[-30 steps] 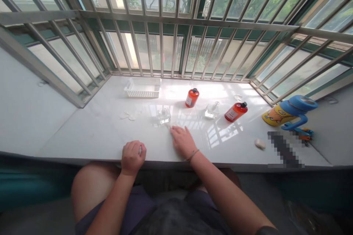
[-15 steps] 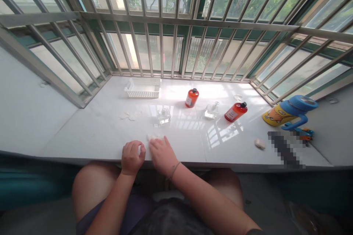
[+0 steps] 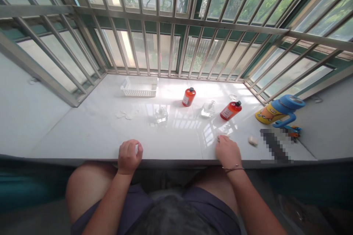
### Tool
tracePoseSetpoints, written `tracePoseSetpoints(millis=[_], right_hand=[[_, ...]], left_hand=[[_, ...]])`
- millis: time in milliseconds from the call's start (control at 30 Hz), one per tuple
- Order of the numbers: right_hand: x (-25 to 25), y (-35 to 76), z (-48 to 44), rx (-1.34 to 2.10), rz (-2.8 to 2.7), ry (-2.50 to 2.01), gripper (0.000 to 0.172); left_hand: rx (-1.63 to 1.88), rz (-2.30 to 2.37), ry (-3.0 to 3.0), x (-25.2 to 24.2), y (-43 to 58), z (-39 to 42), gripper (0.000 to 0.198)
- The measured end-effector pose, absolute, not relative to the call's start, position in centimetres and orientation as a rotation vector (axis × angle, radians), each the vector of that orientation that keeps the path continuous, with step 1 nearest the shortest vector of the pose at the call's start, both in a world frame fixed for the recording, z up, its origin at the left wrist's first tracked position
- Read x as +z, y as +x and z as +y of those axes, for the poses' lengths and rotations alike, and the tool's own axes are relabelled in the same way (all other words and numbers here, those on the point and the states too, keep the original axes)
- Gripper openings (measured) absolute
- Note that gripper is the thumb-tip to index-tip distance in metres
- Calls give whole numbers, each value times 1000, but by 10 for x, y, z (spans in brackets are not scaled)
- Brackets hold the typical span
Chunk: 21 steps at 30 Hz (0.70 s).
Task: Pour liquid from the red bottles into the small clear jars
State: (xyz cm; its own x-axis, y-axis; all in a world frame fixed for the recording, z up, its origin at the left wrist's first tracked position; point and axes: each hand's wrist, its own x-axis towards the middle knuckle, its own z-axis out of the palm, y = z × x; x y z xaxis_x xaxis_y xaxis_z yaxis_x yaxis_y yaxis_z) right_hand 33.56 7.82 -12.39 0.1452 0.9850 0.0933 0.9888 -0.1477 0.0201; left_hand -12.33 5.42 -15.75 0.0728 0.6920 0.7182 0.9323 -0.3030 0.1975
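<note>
My left hand (image 3: 129, 157) rests at the front edge of the white countertop (image 3: 91, 137), its fingers curled into a loose fist and nothing visible in it. Further right, my right hand (image 3: 228, 151) is closed and bent down onto the surface. A pale, thin patch shows faintly at its fingertips; what it is I cannot make out. Beyond that hand lies a red bottle with a black cap (image 3: 231, 110), tilted in view. Nearest its right side is a small beige lump (image 3: 253, 140).
Farther back are a white plastic basket (image 3: 140, 91), another red bottle (image 3: 189, 97) and two clear glass bottles (image 3: 161, 115) (image 3: 207, 110). Clear flat pieces (image 3: 126, 115) lie at left. A blue and yellow flask (image 3: 277, 110) stands at right, beside a blurred dark object (image 3: 275, 146). Metal bars line the window.
My right hand has swept rightward across the countertop, from beside my left hand to below the right red bottle. My left hand has stayed at the edge. The view has shifted slightly.
</note>
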Motion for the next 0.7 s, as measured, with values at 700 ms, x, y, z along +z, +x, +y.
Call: tracePoseSetpoints(millis=[700], right_hand=[[-126,111,12,327,-2597,-1065,57]], left_hand=[[-968,-1578,-2236,-141,-102,48,8]])
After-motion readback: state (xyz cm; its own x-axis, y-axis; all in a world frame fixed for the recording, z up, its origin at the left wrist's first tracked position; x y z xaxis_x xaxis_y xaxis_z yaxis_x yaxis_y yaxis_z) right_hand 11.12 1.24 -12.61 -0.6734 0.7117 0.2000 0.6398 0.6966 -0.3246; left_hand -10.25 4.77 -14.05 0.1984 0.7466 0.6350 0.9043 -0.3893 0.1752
